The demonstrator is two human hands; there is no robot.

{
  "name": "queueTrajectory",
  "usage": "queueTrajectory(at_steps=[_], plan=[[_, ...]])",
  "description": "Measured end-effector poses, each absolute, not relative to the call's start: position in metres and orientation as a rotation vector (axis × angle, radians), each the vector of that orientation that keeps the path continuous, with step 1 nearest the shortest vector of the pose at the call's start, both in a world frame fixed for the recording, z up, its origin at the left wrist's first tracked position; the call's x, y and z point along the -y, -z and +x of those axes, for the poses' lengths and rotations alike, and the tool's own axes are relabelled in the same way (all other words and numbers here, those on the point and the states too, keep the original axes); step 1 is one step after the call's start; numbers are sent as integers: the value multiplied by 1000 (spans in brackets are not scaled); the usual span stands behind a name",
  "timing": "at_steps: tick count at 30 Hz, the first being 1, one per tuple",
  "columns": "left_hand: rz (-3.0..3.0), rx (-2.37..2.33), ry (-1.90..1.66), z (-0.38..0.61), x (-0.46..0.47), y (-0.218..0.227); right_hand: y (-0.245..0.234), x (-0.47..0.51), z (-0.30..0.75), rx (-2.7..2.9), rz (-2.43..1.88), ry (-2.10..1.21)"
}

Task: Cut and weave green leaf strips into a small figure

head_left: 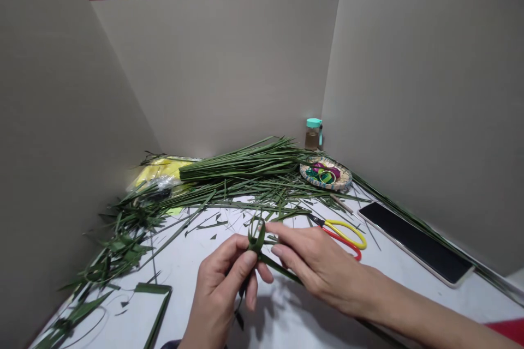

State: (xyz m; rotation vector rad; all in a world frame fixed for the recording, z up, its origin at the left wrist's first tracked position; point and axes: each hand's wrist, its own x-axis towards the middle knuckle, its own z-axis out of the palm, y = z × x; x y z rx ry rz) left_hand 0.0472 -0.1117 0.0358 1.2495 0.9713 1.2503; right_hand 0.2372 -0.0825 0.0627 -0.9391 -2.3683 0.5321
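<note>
A small woven piece of green leaf (257, 241), with thin loops standing up at its top, is pinched between the thumb and fingers of my left hand (227, 281). My right hand (317, 256) reaches in from the right, its index fingertip at the loops. Between its bent fingers and thumb lies a green leaf strip (280, 268), which runs from the woven piece beneath the hand; the exact grip is partly hidden. Dark leaf ends hang below my left hand. Just behind my right hand lie scissors (341, 233) with one yellow and one red handle.
A bundle of long green leaves (241, 163) lies at the back. Leaf scraps (126, 251) cover the left side, near a yellow plastic bag (164, 172). On the right are a woven basket (347, 179), a lidded bottle (313, 136) and a phone (415, 240). Grey partitions (221, 65) enclose the table.
</note>
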Motion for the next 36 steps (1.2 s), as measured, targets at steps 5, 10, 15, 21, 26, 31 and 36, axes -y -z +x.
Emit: queueTrajectory(at_steps=[5, 10, 15, 21, 26, 31, 36], plan=[[1273, -1058, -1283, 51, 114, -36, -62, 81, 239, 2403, -836, -137], [1291, -1066, -1285, 53, 116, -38, -68, 88, 228, 2389, -756, -146], [1287, -1087, -1296, 53, 117, -40, -67, 97, 228, 2366, -722, -425], [1353, -1231, -1296, 57, 117, -42, -71, 94, 235, 2296, -936, -580], [1496, -1350, -1381, 60, 118, -37, -75, 91, 225, 2251, -1121, -666], [1464, -1385, -1370, 59, 119, -38, -68, 96, 211, 2180, -1176, -703], [1412, -1356, -1351, 58, 118, -41, -60, 103, 210, 2089, -1146, -785]])
